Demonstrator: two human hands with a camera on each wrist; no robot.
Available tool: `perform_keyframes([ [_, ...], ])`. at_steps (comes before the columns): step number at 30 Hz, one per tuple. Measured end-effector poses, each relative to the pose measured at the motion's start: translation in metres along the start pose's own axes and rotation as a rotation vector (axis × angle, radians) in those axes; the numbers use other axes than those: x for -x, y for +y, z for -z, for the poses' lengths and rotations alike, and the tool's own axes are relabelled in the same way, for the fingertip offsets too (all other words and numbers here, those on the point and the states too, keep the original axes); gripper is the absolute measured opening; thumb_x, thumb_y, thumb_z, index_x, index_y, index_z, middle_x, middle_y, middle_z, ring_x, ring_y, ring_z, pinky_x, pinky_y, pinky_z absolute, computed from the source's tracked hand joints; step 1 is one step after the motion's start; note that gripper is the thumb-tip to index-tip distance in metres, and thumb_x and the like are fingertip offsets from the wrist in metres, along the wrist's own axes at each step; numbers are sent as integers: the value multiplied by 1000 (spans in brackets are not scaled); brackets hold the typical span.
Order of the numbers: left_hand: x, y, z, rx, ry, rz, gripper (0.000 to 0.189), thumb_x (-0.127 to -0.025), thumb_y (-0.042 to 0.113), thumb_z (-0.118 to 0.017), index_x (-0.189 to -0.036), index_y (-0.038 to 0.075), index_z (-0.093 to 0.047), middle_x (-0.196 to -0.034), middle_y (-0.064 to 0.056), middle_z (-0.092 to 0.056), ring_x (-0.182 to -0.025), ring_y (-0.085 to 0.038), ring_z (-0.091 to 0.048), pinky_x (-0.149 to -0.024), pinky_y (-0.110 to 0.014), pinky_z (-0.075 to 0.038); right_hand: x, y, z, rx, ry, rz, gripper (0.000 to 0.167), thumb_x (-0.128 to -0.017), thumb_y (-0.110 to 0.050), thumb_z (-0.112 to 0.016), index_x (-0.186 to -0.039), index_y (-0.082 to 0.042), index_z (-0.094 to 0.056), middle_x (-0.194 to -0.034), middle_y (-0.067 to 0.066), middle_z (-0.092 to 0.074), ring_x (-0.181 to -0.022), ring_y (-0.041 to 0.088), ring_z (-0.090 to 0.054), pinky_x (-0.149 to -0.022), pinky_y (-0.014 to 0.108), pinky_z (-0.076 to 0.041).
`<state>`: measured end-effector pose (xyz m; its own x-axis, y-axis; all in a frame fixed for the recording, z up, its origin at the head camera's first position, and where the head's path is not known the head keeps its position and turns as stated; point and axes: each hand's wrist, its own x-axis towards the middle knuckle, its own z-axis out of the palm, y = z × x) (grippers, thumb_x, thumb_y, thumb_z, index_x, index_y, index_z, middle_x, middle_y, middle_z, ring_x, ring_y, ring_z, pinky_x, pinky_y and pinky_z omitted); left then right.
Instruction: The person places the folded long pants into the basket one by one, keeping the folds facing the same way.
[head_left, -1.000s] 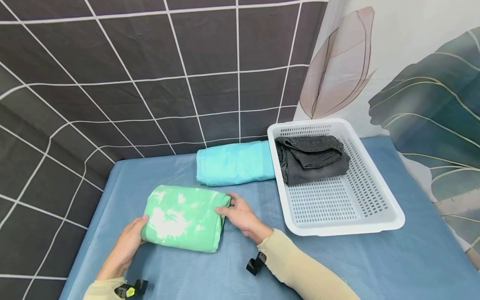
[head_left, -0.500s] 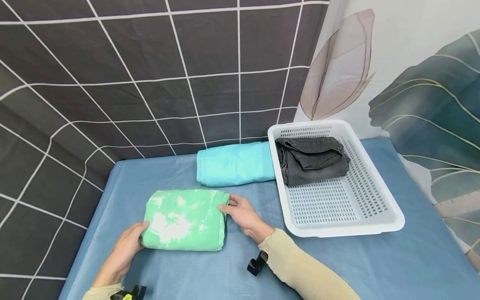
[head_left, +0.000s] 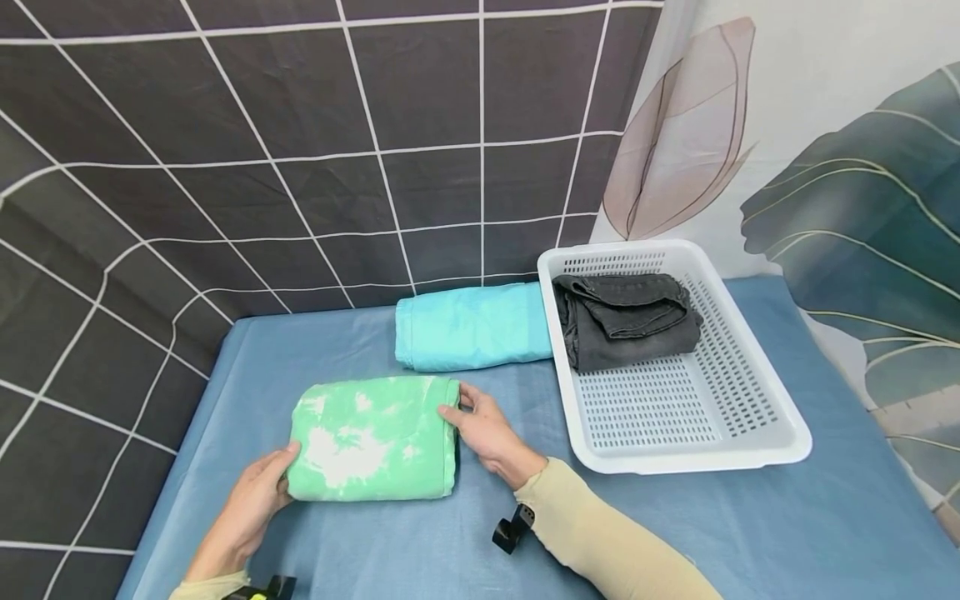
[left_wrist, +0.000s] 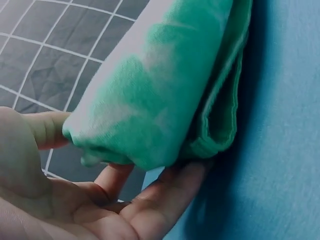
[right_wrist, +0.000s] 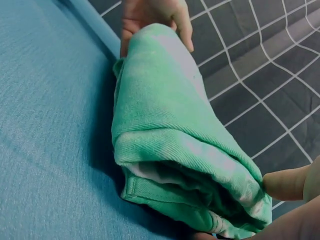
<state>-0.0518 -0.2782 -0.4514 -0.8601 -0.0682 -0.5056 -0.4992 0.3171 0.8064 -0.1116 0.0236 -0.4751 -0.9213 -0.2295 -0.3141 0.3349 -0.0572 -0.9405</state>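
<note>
A folded green tie-dye garment (head_left: 375, 442) with white patches lies over the blue sheet, in front of a folded turquoise cloth. My left hand (head_left: 255, 492) holds its left end, thumb on the upper side and fingers at the underside, as the left wrist view shows. At the right end, my right hand (head_left: 491, 433) grips the edge with the thumb on top; the other fingers are mostly hidden behind the fabric. Seen from the right wrist, the layered folds (right_wrist: 185, 175) gape a little at that end, with stitched hems showing.
The folded turquoise cloth (head_left: 472, 327) lies by the dark grid-patterned wall covering (head_left: 420, 100). To its right, a white perforated basket (head_left: 693, 458) contains folded dark grey denim (head_left: 637, 346). All of it stands on the blue sheet (head_left: 352, 558).
The green garment has turned slightly and now sits straighter, its far edge a bit closer to me. Both hands keep their hold; the turquoise cloth and basket stay put.
</note>
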Motion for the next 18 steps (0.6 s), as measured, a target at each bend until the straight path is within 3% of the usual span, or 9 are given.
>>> perform_keyframes([
  [2,1,-1,0,13,14,9,71,-109,48,-34,-139,-15,-41,-122,-18,-64,-106,-7,-65,-97,-34,-52,0,0,0,-17,-11,0,61,-102,-8,-57,-152,11,-28,-141,29,-43,-123,36,-53,-104,46,-46],
  [4,2,-2,1,42,20,18,61,-109,45,-38,-128,-12,-49,-101,-7,-66,-88,0,-62,-88,-28,-54,0,-1,2,-28,-21,-7,61,-103,-8,-56,-153,10,-26,-141,29,-43,-117,34,-58,-96,43,-52],
  [8,3,-2,0,87,22,20,45,-109,39,-42,-113,-5,-53,-76,1,-50,-76,-11,-55,-76,-27,-51,0,-1,5,-45,-23,-23,62,-104,-9,-55,-155,7,-24,-143,28,-43,-98,23,-65,-78,35,-57],
  [11,3,-3,-1,97,26,22,41,-109,37,-43,-109,-3,-54,-75,0,-48,-74,-13,-54,-76,-28,-51,0,-1,6,-50,-19,-23,62,-104,-8,-55,-156,6,-24,-142,27,-44,-88,17,-65,-70,31,-57],
  [18,4,-5,-5,121,37,16,41,-109,36,-45,-109,-4,-55,-88,-2,-61,-83,-10,-62,-78,-28,-53,0,0,8,-59,-17,-28,63,-104,-8,-55,-156,6,-23,-144,27,-42,-91,17,-66,-73,33,-58],
])
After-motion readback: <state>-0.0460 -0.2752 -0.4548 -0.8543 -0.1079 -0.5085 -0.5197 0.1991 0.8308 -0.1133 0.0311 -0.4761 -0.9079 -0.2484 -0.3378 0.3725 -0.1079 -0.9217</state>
